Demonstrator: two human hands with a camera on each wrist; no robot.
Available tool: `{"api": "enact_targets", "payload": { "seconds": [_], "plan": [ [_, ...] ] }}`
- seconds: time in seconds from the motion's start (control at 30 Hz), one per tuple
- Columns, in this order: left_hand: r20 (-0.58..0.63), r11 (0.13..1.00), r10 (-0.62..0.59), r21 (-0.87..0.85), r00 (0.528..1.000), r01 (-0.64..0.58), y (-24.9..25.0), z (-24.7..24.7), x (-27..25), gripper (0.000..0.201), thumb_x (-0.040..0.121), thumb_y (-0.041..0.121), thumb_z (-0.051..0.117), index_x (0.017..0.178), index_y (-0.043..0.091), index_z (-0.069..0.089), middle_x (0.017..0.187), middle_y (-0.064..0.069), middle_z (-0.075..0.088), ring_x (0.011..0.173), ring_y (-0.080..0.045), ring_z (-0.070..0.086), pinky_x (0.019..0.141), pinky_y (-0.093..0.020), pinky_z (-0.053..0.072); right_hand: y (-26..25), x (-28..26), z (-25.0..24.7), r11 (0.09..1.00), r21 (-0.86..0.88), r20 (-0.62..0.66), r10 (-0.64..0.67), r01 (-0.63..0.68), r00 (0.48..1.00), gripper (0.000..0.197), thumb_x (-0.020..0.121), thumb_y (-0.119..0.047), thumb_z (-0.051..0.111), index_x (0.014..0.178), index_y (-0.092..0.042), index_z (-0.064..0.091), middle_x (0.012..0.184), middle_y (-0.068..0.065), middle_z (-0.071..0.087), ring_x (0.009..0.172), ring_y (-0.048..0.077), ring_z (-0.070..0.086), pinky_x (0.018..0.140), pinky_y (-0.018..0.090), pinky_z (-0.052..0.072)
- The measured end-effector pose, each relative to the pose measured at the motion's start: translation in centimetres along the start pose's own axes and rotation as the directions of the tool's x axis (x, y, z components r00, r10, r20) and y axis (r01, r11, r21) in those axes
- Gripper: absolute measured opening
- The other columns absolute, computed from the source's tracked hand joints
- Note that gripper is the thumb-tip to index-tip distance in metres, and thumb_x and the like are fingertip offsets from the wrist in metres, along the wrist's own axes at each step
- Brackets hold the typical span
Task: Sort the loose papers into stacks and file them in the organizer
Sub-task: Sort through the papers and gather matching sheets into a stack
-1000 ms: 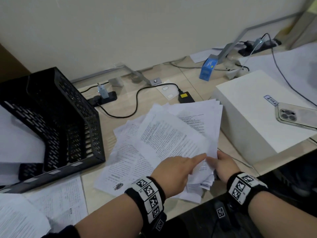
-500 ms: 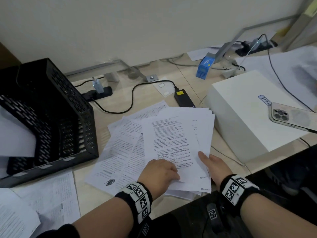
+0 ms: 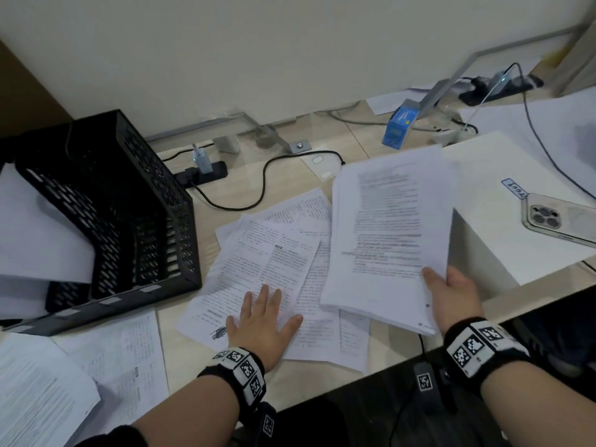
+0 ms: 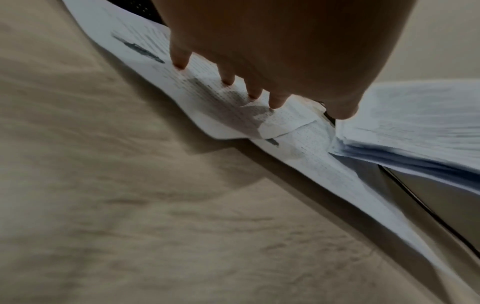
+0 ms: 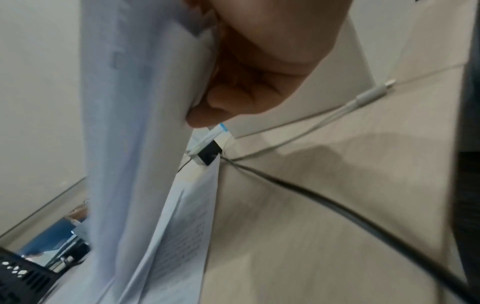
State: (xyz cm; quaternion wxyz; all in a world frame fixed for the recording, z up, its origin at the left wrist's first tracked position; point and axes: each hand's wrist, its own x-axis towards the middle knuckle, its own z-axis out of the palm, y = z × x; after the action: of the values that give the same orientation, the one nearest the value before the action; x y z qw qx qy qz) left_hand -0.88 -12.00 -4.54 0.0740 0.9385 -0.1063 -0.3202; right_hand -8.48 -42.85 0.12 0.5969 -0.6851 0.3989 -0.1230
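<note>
Lifted since half a second ago: stack (image 3: pixel 390 240) now off the desk (image 3: pixel 245 188), pinched at its near edge by right hand (image 3: pixel 451 295). Left hand (image 3: pixel 261 321) flat, fingers spread, pressing loose papers (image 3: pixel 274 253). Organizer (image 3: pixel 106 201) just left, nothing filed from this pile yet. Right wrist view alone shows fingers (image 5: pixel 221 102) under the stack.

The print on the lifted stack of papers (image 3: pixel 387 233) is too blurred to read. That stack hides the right hand's (image 3: pixel 451 295) fingers in the head view. The black organizer (image 3: pixel 106 204) and the phone (image 3: pixel 558 217) are cut off by the picture's edges.
</note>
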Motion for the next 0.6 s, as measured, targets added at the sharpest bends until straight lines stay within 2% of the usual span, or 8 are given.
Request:
{"api": "enact_targets", "payload": {
  "seconds": [0.13, 0.2, 0.23, 0.27, 0.33, 0.43, 0.53, 0.6],
  "plan": [
    [-0.010, 0.991, -0.036, -0.126, 0.999, 0.034, 0.9, -1.3, -0.2, 0.075, 0.093, 0.076, 0.016, 0.158, 0.039, 0.017, 0.169, 0.014, -0.003, 0.156, -0.018, -0.006, 0.122, -0.059, 0.008, -1.0, 1.0, -0.3, 0.998, 0.050, 0.011, -0.050, 0.049, 0.999, 0.014, 0.100, -0.019, 0.056, 0.107, -0.020, 0.068, 0.094, -0.008, 0.072, 0.086, 0.015, 0.068, 0.078, 0.029, 0.052],
    [-0.046, 0.937, -0.065, -0.348, 0.997, 0.045, 1.4, -2.7, -0.4, 0.064, 0.098, 0.068, 0.023, 0.153, 0.035, 0.035, 0.166, 0.010, 0.020, 0.154, -0.018, 0.014, 0.123, -0.054, 0.012, -1.1, 1.0, 0.2, 0.998, 0.059, 0.082, -0.030, 0.025, 0.996, 0.013, 0.100, -0.017, 0.057, 0.103, -0.021, 0.069, 0.091, -0.008, 0.075, 0.080, 0.011, 0.072, 0.076, 0.031, 0.057],
    [-0.056, 0.842, -0.076, -0.538, 0.996, 0.034, 1.5, -3.3, -0.4, 0.064, 0.098, 0.066, 0.029, 0.150, 0.031, 0.042, 0.162, 0.008, 0.031, 0.150, -0.018, 0.025, 0.124, -0.050, 0.014, -1.1, 0.7, 0.6, 0.998, 0.057, 0.128, -0.017, 0.010, 0.992, 0.013, 0.100, -0.014, 0.057, 0.102, -0.019, 0.069, 0.086, -0.009, 0.077, 0.074, 0.007, 0.073, 0.069, 0.027, 0.058],
    [-0.055, 0.682, -0.083, -0.731, 0.995, 0.017, 1.5, -3.8, -0.4, 0.068, 0.095, 0.069, 0.036, 0.149, 0.028, 0.044, 0.159, 0.007, 0.038, 0.147, -0.017, 0.033, 0.124, -0.046, 0.018, -1.0, 0.4, 1.1, 0.999, 0.052, 0.179, -0.002, -0.008, 0.984, 0.014, 0.100, -0.012, 0.057, 0.102, -0.018, 0.070, 0.084, -0.009, 0.078, 0.072, 0.005, 0.073, 0.064, 0.023, 0.057],
    [-0.033, 0.410, -0.098, -0.912, 0.995, 0.010, 1.5, -4.8, -0.1, 0.078, 0.085, 0.072, 0.051, 0.150, 0.028, 0.044, 0.153, 0.006, 0.047, 0.140, -0.017, 0.044, 0.121, -0.045, 0.030, -0.7, -0.3, 2.0, 0.997, 0.055, 0.275, 0.038, -0.055, 0.961, 0.015, 0.099, -0.010, 0.057, 0.103, -0.013, 0.071, 0.093, 0.000, 0.080, 0.078, 0.014, 0.075, 0.067, 0.027, 0.057],
    [0.001, 0.258, -0.048, -0.966, 0.999, 0.013, 1.1, -6.4, 0.1, 0.055, 0.092, 0.037, 0.068, 0.142, 0.021, 0.052, 0.131, -0.002, 0.068, 0.115, -0.025, 0.068, 0.102, -0.049, 0.052, -0.9, -1.9, 3.5, 0.996, 0.039, 0.372, 0.056, -0.076, 0.926, 0.014, 0.098, -0.012, 0.060, 0.100, -0.014, 0.073, 0.093, 0.001, 0.080, 0.080, 0.018, 0.077, 0.071, 0.032, 0.057],
    [-0.025, 0.094, -0.018, -0.995, 1.000, -0.023, 0.7, -7.3, -0.3, 0.034, 0.096, 0.004, 0.059, 0.130, 0.011, 0.062, 0.120, -0.010, 0.074, 0.107, -0.030, 0.072, 0.092, -0.048, 0.057, -1.2, -2.9, 4.8, 0.995, 0.021, 0.477, 0.076, -0.098, 0.876, 0.013, 0.094, -0.009, 0.066, 0.102, -0.014, 0.074, 0.098, 0.003, 0.080, 0.087, 0.022, 0.077, 0.079, 0.038, 0.060],
    [-0.068, 0.039, -0.029, -0.997, 0.997, -0.067, 0.6, -7.7, -1.0, 0.031, 0.097, -0.004, 0.055, 0.122, 0.009, 0.064, 0.115, -0.012, 0.075, 0.100, -0.028, 0.074, 0.082, -0.041, 0.060, -1.4, -3.3, 5.8, 0.991, 0.037, 0.538, 0.087, -0.127, 0.838, 0.019, 0.090, -0.007, 0.070, 0.108, -0.010, 0.073, 0.103, 0.005, 0.079, 0.093, 0.026, 0.076, 0.085, 0.042, 0.059]
  ]
}}
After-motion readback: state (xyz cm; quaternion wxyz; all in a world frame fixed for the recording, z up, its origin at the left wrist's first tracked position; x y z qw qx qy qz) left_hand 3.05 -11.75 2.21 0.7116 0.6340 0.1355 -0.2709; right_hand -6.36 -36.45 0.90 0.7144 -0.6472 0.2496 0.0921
